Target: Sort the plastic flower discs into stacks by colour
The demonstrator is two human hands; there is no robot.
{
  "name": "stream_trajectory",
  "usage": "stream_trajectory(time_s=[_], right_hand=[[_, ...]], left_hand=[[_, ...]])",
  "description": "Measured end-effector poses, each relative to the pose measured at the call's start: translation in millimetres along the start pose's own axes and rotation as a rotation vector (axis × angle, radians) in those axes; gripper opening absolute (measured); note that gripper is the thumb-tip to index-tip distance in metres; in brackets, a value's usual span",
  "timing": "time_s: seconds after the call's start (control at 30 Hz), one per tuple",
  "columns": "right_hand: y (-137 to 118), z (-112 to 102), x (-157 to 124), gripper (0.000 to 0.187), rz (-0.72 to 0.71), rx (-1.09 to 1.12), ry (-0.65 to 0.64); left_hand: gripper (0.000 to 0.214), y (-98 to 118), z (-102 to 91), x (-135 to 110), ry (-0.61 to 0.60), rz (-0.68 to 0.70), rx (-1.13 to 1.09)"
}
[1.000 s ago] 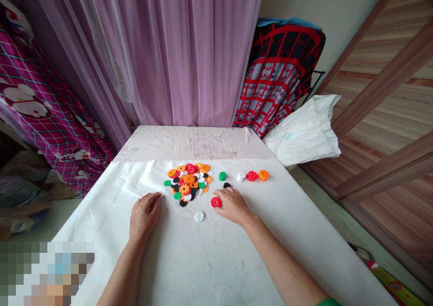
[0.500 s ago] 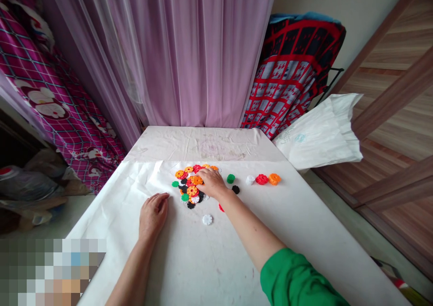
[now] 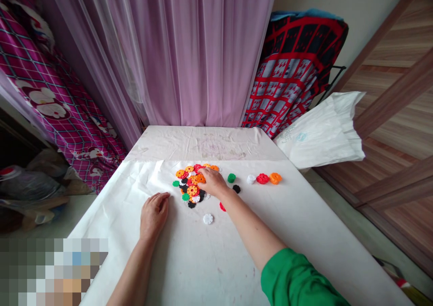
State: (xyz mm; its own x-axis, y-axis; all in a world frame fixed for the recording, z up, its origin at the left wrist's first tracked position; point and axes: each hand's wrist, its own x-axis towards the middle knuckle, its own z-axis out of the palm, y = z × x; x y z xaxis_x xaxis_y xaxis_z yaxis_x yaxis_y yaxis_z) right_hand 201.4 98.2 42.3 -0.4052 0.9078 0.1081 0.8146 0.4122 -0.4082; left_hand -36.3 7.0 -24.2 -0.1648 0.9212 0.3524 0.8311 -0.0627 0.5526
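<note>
A pile of small flower-shaped plastic discs (image 3: 189, 184) in orange, red, black, white and green lies on a white-covered table (image 3: 304, 225). My right hand (image 3: 214, 183) rests on the pile's right side, fingers curled over an orange disc (image 3: 200, 178). My left hand (image 3: 154, 213) lies flat on the cloth, fingers together, left of the pile and holding nothing. A white disc (image 3: 208, 218) lies alone near my right forearm. A red disc (image 3: 221, 206) shows partly from under my wrist. Green (image 3: 231, 178) and black (image 3: 236, 189) discs sit just right of my hand.
A row of white (image 3: 251, 179), red (image 3: 262, 178) and orange (image 3: 275, 178) discs lies further right. A white bag (image 3: 321, 134) sits at the table's far right corner, a red patterned blanket (image 3: 291, 71) behind it. Purple curtains hang at the back.
My right hand left the red disc near the front and reached forward onto the pile, then curled slightly over an orange disc. My left hand has stayed put.
</note>
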Motion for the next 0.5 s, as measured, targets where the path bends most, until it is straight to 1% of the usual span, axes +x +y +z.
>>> stream_trajectory(time_s=[0.07,0.13,0.23,0.3,0.4,0.5], right_hand=[[11.9,-8.6,-13.1,0.04,0.024,0.072,0.063],[29.5,-20.5,-33.9,0.039,0.068,0.131,0.123],[59.4,-38.5,-74.7,0.042,0.174,0.173,0.162],[74.4,-46.5,-102.2,0.042,0.233,0.171,0.157],[82.0,-49.6,-133.3,0.043,0.25,0.159,0.112],[75.2,-46.5,-147.0,0.046,0.239,0.126,0.067]], left_hand=[[0.037,0.7,-0.5,0.0,0.001,0.002,0.004],[0.038,1.6,-1.5,0.3,0.0,0.004,0.009],[0.038,1.7,-2.7,1.0,-0.005,0.005,0.016],[0.038,0.5,-2.7,1.4,-0.008,0.002,0.024],[0.039,-2.3,-1.9,1.7,-0.015,-0.006,0.043],[0.04,-4.2,-1.4,1.9,-0.021,-0.005,0.055]])
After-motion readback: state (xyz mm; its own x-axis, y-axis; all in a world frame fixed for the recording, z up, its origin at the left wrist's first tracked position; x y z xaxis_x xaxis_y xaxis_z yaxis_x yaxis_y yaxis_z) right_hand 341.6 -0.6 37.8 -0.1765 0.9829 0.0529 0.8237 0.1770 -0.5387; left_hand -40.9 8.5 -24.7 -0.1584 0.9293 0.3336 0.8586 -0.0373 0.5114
